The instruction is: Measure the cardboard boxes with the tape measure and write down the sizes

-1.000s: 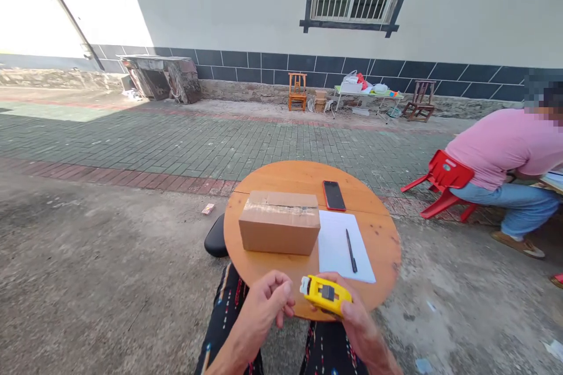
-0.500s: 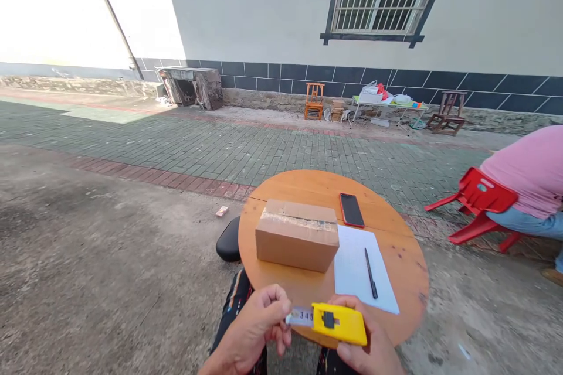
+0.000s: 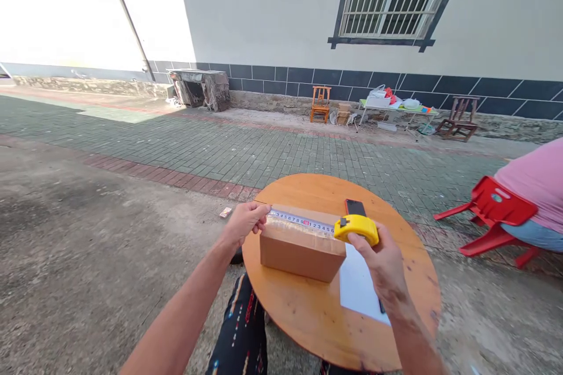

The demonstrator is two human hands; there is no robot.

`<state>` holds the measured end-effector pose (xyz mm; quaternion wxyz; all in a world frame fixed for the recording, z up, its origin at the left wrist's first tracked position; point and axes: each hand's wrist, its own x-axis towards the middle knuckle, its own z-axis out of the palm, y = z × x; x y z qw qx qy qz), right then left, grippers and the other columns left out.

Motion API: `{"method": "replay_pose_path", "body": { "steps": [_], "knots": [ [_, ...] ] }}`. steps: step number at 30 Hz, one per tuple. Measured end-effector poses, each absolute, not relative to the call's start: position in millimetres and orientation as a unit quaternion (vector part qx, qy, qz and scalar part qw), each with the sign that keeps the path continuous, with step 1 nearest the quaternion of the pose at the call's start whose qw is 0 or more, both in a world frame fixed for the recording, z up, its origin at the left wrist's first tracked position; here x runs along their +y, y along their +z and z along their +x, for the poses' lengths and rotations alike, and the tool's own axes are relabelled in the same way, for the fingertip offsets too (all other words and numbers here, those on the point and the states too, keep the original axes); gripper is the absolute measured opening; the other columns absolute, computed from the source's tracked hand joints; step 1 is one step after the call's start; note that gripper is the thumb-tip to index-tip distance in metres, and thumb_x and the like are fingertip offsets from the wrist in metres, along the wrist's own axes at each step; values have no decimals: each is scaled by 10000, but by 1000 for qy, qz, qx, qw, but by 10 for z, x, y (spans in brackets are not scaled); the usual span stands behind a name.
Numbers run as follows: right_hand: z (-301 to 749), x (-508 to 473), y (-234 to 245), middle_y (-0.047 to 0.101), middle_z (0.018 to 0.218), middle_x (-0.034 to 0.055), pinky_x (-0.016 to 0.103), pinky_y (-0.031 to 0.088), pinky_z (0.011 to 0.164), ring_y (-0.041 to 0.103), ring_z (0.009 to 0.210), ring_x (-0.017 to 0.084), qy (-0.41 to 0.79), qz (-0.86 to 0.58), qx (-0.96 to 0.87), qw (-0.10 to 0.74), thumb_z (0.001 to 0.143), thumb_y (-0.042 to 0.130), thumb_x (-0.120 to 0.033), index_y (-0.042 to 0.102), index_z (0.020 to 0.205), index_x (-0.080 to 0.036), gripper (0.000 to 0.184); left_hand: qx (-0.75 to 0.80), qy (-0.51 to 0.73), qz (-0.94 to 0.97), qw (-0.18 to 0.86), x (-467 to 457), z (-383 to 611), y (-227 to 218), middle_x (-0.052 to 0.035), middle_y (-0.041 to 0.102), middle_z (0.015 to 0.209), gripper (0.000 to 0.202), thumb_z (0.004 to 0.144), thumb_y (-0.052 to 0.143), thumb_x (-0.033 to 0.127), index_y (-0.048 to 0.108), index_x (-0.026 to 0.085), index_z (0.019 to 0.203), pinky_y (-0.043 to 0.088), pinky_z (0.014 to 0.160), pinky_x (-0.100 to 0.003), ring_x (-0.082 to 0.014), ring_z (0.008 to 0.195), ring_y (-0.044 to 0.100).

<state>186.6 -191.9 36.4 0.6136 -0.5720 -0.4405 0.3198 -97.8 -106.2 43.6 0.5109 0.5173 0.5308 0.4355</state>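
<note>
A brown cardboard box (image 3: 301,250) with a worn tape strip along its top sits on the round wooden table (image 3: 299,319). Across its top stretches the numbered blade of a yellow tape measure (image 3: 357,228). My left hand (image 3: 247,221) pinches the blade's end at the box's left edge. At the box's right end my right hand (image 3: 382,255) grips the yellow case. Under my right wrist lies a white sheet of paper (image 3: 358,287), partly covered. A black pen (image 3: 381,306) shows only in part there. Behind the case is a red-edged phone (image 3: 354,207), also partly hidden.
To the right, a person in a pink top (image 3: 534,179) sits on a red plastic chair (image 3: 497,205). By the far wall stand a wooden chair (image 3: 320,106), a folding table (image 3: 398,106) with bags, and a darker chair (image 3: 460,117). A small card (image 3: 226,212) lies on the ground.
Both hands have moved up and forward from the table's near edge to the box top. The blade has been drawn out much farther, and the hands are wider apart.
</note>
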Motion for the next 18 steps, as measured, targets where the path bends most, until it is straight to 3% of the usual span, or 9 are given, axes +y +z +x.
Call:
{"method": "replay_pose_path", "body": {
  "steps": [7,18],
  "knots": [
    [2008,-1594,250,693,974,23,301,487,728,613,851,202,296,-604,-421,608,657,814,-531,631,1095,-200,579,575,369,525,507,-647,-954,317,6,542,518,390,579,726,513,535,176,539,266,410,-212,-92,441,479],
    [2218,-1508,94,697,928,2,289,511,705,628,819,188,316,-601,-371,633,648,821,-524,629,1080,-213,566,592,342,580,443,-648,-900,292,36,463,502,317,686,599,428,451,208,513,235,438,-219,-90,451,403]
  ]
}}
